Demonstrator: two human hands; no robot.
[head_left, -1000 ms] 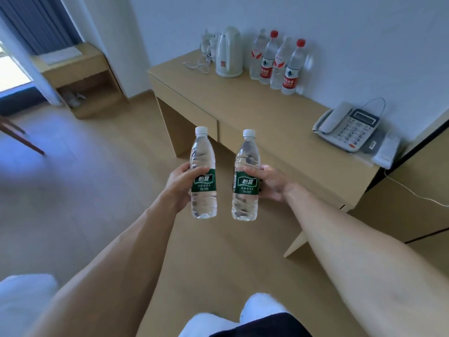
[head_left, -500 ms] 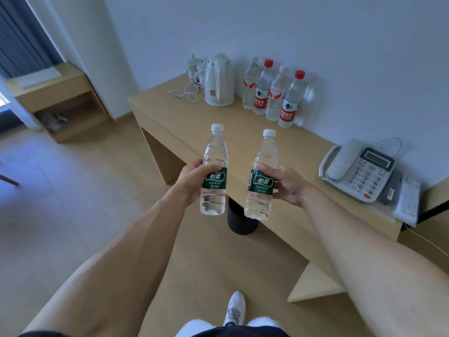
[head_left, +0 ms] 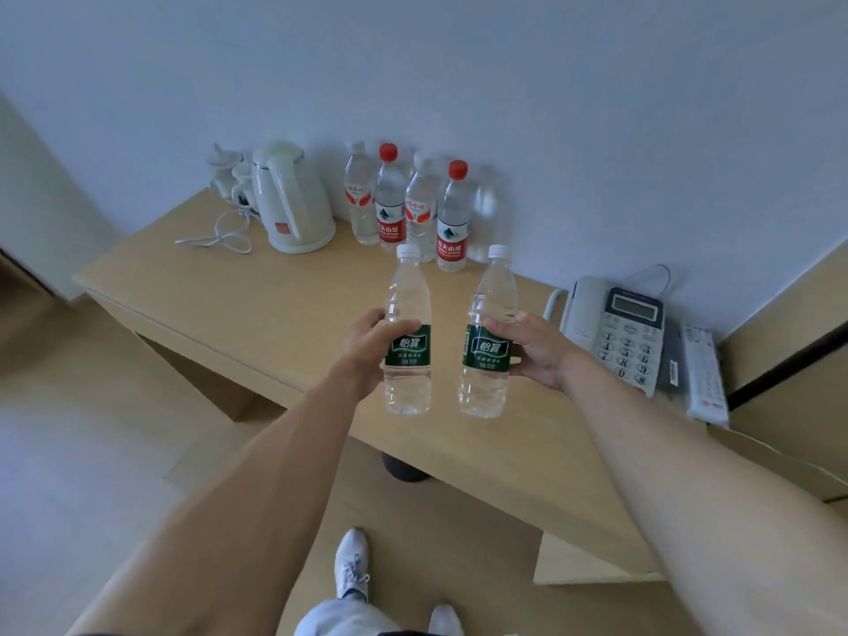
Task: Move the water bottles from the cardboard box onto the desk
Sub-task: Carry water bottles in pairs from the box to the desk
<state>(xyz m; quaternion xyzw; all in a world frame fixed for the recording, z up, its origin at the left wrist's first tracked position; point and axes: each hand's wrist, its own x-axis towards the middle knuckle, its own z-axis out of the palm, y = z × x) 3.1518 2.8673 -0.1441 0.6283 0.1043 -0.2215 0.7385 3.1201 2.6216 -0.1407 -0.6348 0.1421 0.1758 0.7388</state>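
My left hand [head_left: 365, 348] grips a clear water bottle with a green label and white cap [head_left: 407, 309], held upright above the wooden desk [head_left: 238, 296]. My right hand [head_left: 534, 348] grips a second green-label bottle [head_left: 490, 314], also upright, a little to the right of the first. Both bottles hang in the air over the desk's middle, apart from each other. Several bottles with red labels [head_left: 452, 218] stand in a cluster at the back of the desk against the wall. The cardboard box is not in view.
A white electric kettle [head_left: 293, 199] with its cord [head_left: 220, 236] stands at the desk's back left. A desk telephone [head_left: 619, 332] and a white remote [head_left: 704, 374] lie at the right end. A dark bin [head_left: 404, 470] sits under the desk. My shoes [head_left: 351, 562] are on the wooden floor.
I have stepped closer to the desk. Both hands carried their bottles forward, from in front of the desk edge to above the desktop.
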